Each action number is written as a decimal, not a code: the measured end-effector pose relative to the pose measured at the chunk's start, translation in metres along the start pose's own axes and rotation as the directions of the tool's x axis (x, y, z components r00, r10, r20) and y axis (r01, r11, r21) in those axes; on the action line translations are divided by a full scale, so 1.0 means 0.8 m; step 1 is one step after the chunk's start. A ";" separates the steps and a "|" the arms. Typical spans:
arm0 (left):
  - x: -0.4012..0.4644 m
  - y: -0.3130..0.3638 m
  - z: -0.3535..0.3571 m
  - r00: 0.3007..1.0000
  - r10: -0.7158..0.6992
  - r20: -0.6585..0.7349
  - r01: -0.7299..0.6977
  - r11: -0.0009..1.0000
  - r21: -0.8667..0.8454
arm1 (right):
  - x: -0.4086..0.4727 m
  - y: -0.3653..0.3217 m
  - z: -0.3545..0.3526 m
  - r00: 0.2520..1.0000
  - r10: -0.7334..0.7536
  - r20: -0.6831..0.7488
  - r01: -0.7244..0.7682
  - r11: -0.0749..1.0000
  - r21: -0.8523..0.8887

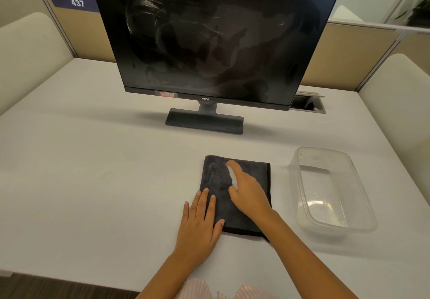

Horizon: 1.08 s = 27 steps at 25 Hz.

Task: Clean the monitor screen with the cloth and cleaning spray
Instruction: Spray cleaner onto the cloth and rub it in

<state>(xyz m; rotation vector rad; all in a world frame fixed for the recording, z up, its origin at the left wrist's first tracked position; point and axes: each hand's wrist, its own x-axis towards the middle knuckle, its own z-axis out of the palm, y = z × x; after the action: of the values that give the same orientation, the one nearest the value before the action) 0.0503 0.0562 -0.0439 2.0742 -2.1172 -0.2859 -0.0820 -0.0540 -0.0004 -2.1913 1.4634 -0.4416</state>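
Observation:
A dark monitor [216, 43] stands at the back of the white desk, its screen smeared with streaks and patches. In front of it a folded dark grey cloth [216, 177] lies flat on the desk. My left hand [200, 222] rests flat with straight fingers on the cloth's near left corner. My right hand [249, 194] hovers over the cloth and grips a small white spray bottle [232, 175], the index finger on its top, the nozzle pointing down at the cloth. Most of the bottle is hidden inside the hand.
A clear plastic container [363, 182] sits to the right of the cloth. A cable hatch [307, 103] opens in the desk behind the monitor's right corner. Beige chairs [28, 59] flank the desk, and partitions run along the back.

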 end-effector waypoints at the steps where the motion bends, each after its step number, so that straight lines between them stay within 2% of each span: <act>1: 0.000 0.000 0.000 1.000 0.003 -0.001 -0.003 1.000 -0.006 | -0.002 0.001 -0.003 0.999 0.000 -0.039 0.002 0.999 0.045; 3: 0.001 0.000 0.002 1.000 0.006 -0.004 -0.006 1.000 -0.018 | -0.007 0.004 -0.010 0.991 0.027 -0.134 -0.007 0.989 0.149; 6: 0.001 -0.001 0.004 1.000 -0.005 0.016 0.005 0.999 -0.052 | -0.008 0.012 -0.024 0.945 0.213 -0.249 -0.129 0.941 0.313; 9: 0.001 -0.007 0.009 0.998 -0.036 0.041 0.040 0.995 -0.087 | -0.003 0.020 -0.032 0.907 0.332 -0.260 -0.208 0.888 0.410; 11: 0.005 -0.007 0.004 0.996 -0.084 0.007 0.083 0.977 -0.197 | 0.000 0.027 -0.038 0.901 0.340 -0.268 -0.201 0.876 0.438; 14: 0.030 -0.005 -0.019 0.977 -0.197 -0.086 0.148 0.905 -0.398 | 0.005 0.037 -0.052 0.882 0.310 -0.355 -0.147 0.896 0.419; 15: 0.047 -0.003 -0.029 0.970 -0.233 -0.069 0.175 0.868 -0.466 | 0.007 0.042 -0.062 0.858 0.320 -0.402 -0.131 0.893 0.431; 17: 0.079 -0.016 -0.045 0.935 -0.348 0.074 0.325 0.752 -0.573 | 0.021 0.042 -0.072 0.814 0.345 -0.467 -0.103 0.877 0.469; 18: 0.093 -0.021 -0.052 0.911 -0.383 0.153 0.397 0.715 -0.576 | 0.028 0.042 -0.077 0.792 0.364 -0.491 -0.093 0.866 0.492; 21: 0.110 -0.029 -0.055 0.872 -0.400 0.284 0.490 0.729 -0.479 | 0.049 0.042 -0.088 0.740 0.424 -0.522 -0.106 0.840 0.532; 23: 0.110 -0.033 -0.053 0.868 -0.397 0.298 0.496 0.708 -0.503 | 0.063 0.045 -0.093 0.742 0.441 -0.504 -0.147 0.842 0.520; 27: 0.105 -0.045 -0.057 0.855 -0.392 0.338 0.515 0.576 -0.635 | 0.084 0.053 -0.090 0.777 0.452 -0.438 -0.218 0.846 0.486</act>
<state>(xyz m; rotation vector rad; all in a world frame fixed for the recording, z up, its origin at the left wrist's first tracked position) 0.0946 -0.0293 -0.0102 2.0530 -1.1350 -1.1726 -0.1258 -0.1440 0.0377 -1.4693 1.8050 -1.1901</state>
